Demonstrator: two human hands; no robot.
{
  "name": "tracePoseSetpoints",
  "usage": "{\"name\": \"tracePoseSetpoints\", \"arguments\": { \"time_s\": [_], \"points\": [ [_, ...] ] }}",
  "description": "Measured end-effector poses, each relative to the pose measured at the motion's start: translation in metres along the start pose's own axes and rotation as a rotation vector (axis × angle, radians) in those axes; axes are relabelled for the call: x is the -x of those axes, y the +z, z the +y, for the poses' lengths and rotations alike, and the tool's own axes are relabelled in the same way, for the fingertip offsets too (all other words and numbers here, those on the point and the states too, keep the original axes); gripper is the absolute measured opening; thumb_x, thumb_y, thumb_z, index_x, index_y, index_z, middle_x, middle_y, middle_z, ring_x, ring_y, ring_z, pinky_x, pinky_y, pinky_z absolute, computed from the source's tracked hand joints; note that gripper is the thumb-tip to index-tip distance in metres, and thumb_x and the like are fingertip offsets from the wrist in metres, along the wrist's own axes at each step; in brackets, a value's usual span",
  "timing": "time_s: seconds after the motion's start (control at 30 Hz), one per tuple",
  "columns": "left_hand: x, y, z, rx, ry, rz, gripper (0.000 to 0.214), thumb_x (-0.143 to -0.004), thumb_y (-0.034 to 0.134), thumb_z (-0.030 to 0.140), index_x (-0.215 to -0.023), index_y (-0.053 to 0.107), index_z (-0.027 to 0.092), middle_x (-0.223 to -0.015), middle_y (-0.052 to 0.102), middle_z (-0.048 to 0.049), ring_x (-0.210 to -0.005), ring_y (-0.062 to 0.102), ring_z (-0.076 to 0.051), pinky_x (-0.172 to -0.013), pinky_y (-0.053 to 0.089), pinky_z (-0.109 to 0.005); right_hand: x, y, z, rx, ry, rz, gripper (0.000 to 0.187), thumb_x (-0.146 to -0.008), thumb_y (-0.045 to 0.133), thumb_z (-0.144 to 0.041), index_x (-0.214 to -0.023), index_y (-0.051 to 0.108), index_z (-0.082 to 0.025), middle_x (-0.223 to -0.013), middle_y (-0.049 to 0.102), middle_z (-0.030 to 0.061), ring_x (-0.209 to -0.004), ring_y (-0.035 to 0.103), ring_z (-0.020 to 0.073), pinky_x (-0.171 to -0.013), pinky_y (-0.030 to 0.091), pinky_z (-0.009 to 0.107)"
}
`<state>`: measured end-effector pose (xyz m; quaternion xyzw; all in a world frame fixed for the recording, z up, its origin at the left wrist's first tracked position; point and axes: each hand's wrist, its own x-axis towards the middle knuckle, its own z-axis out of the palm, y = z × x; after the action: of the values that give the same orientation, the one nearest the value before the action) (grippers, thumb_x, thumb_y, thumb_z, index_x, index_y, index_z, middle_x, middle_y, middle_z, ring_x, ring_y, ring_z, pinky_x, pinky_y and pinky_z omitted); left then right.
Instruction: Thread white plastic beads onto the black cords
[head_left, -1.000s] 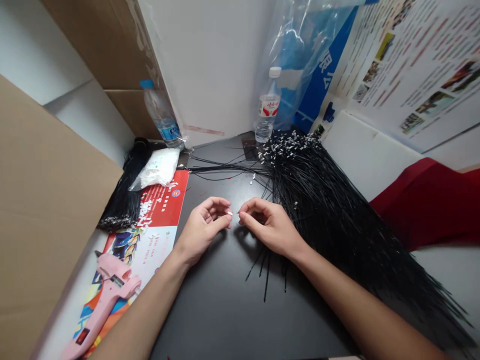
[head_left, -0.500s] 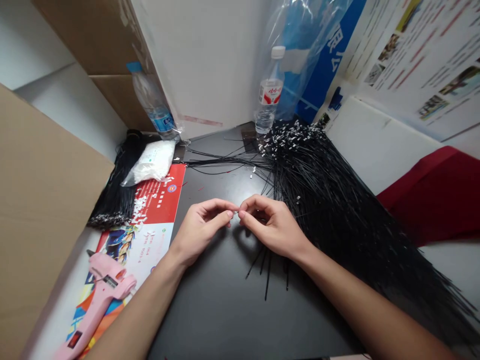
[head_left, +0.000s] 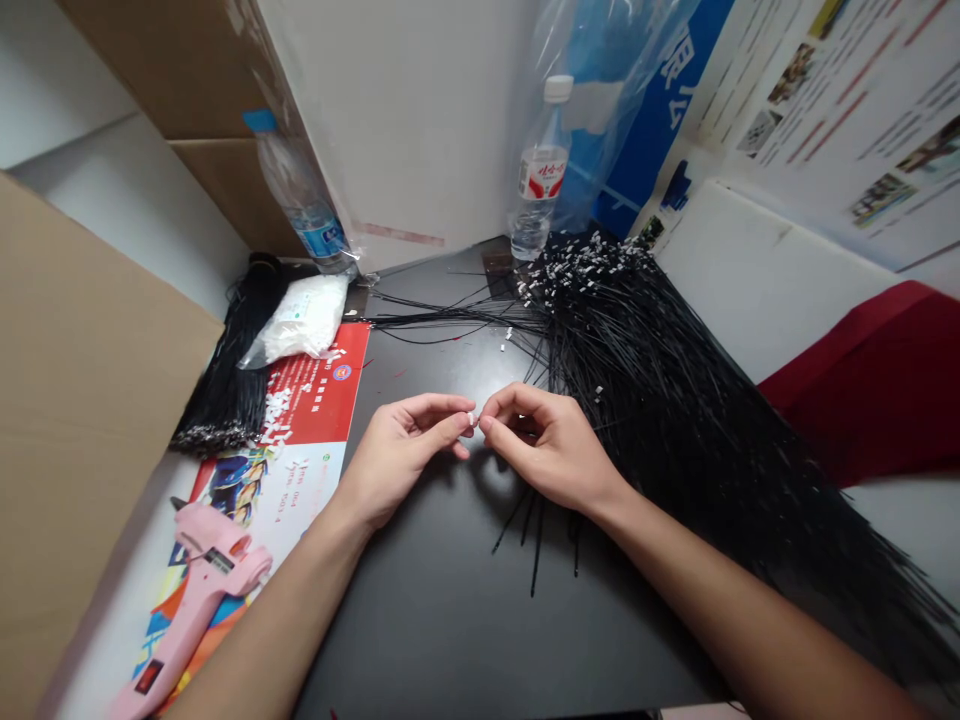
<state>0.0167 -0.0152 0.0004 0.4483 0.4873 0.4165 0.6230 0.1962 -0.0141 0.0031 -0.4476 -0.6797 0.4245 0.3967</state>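
Over the middle of the dark table [head_left: 420, 600], my left hand [head_left: 409, 445] pinches a small white plastic connector [head_left: 471, 419] between thumb and index finger. Facing it, my right hand [head_left: 551, 440] is closed in a pinch, its fingertips almost touching the connector. What lies in the right pinch is mostly hidden and too small to name. A big heap of thin black wires [head_left: 675, 430] spreads beside and behind my right hand, many with white connectors at their far ends. A few wire ends [head_left: 534, 550] stick out on the table below that hand.
At left lie a pink glue gun [head_left: 206, 580], a printed red-and-white sheet [head_left: 322, 400], a bag of white pieces [head_left: 304, 315] and a black wire bundle [head_left: 232, 370]. Two bottles, one blue-capped [head_left: 300, 200], one white-capped [head_left: 541, 180], stand at the back. Cardboard [head_left: 97, 400] borders the left.
The white connector now shows clearly at my left fingertips, where it was mostly covered before. The two hands' fingertips have shifted slightly and stay close together. The view has tilted a little.
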Motion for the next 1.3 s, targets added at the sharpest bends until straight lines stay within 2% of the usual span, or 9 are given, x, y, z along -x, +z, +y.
{"name": "tracePoseSetpoints", "arguments": {
  "time_s": [0.3, 0.63, 0.87, 1.07, 1.3],
  "points": [
    [0.001, 0.001, 0.001, 0.034, -0.038, -0.033, 0.026, -0.071, 0.082, 0.037, -0.084, 0.074, 0.016, -0.084, 0.072, -0.0026, -0.061, 0.065, -0.011, -0.061, 0.050, -0.024, 0.002, -0.001, 0.000, 0.108, -0.040, 0.003, 0.010, -0.085, 0.061, -0.024, -0.082, 0.067, -0.016, -0.071, 0.066, 0.0008, -0.058, 0.056, 0.0092, -0.051, 0.040, 0.020],
    [0.002, 0.004, 0.001, -0.003, -0.039, -0.022, 0.025, -0.072, 0.081, 0.036, -0.084, 0.073, 0.016, -0.083, 0.072, -0.0027, -0.060, 0.065, -0.011, -0.061, 0.052, -0.025, 0.001, -0.002, -0.002, 0.237, -0.189, 0.030, 0.009, -0.084, 0.062, -0.018, -0.076, 0.067, -0.017, -0.071, 0.068, -0.0009, -0.056, 0.053, 0.0078, -0.055, 0.040, 0.021],
    [0.004, 0.004, 0.004, -0.139, 0.005, -0.032, 0.021, -0.076, 0.077, 0.035, -0.084, 0.074, 0.016, -0.079, 0.073, -0.0039, -0.062, 0.066, -0.014, -0.065, 0.054, -0.028, -0.001, -0.004, -0.003, 0.219, -0.096, -0.036, 0.009, -0.081, 0.062, -0.019, -0.074, 0.067, -0.016, -0.066, 0.066, -0.0015, -0.055, 0.053, 0.0076, -0.055, 0.039, 0.021],
    [0.005, 0.012, 0.004, -0.192, 0.058, 0.059, 0.021, -0.074, 0.077, 0.033, -0.083, 0.074, 0.014, -0.076, 0.074, -0.0046, -0.063, 0.067, -0.015, -0.064, 0.056, -0.028, 0.001, 0.000, -0.005, 0.218, 0.021, -0.008, 0.011, -0.080, 0.062, -0.019, -0.072, 0.068, -0.015, -0.065, 0.067, -0.0011, -0.053, 0.051, 0.0069, -0.052, 0.037, 0.019],
    [0.004, 0.011, 0.002, -0.150, 0.099, 0.112, 0.022, -0.074, 0.078, 0.033, -0.083, 0.072, 0.014, -0.077, 0.073, -0.0026, -0.060, 0.067, -0.012, -0.061, 0.054, -0.024, 0.004, 0.007, 0.000, 0.182, -0.045, 0.065, 0.012, -0.085, 0.060, -0.020, -0.080, 0.070, -0.016, -0.070, 0.069, -0.0006, -0.058, 0.057, 0.0080, -0.055, 0.041, 0.019]
  ]
}}
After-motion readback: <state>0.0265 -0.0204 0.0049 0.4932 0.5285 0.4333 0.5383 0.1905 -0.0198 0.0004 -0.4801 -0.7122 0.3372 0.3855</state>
